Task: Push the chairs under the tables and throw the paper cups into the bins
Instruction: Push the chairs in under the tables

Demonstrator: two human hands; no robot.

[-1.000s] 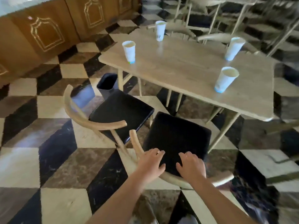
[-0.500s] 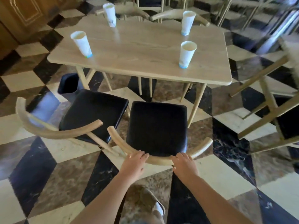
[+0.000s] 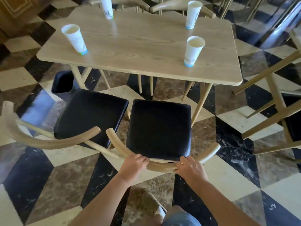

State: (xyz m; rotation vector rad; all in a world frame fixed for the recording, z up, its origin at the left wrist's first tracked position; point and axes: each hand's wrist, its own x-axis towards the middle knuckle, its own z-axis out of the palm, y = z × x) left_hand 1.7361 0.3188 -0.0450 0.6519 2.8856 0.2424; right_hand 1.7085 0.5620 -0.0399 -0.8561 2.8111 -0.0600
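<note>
A wooden chair with a black seat (image 3: 158,128) stands in front of the light wood table (image 3: 138,46), its front edge near the table's near side. My left hand (image 3: 133,165) and my right hand (image 3: 189,169) both grip its curved backrest. A second black-seated chair (image 3: 91,115) stands to the left, turned at an angle. Several white paper cups stand on the table: near left (image 3: 74,39), far left (image 3: 106,8), far right (image 3: 192,14), near right (image 3: 193,50). A dark bin (image 3: 62,83) sits on the floor by the table's left leg.
More wooden chairs stand tucked at the table's far side (image 3: 172,5). Another wooden chair or table frame (image 3: 275,95) crowds the right side. The floor is glossy checkered marble. My foot (image 3: 151,203) shows below the held chair.
The held chair has turned square to the table and come closer to it. My view has shifted to face the table head-on. Both hands stay on the backrest.
</note>
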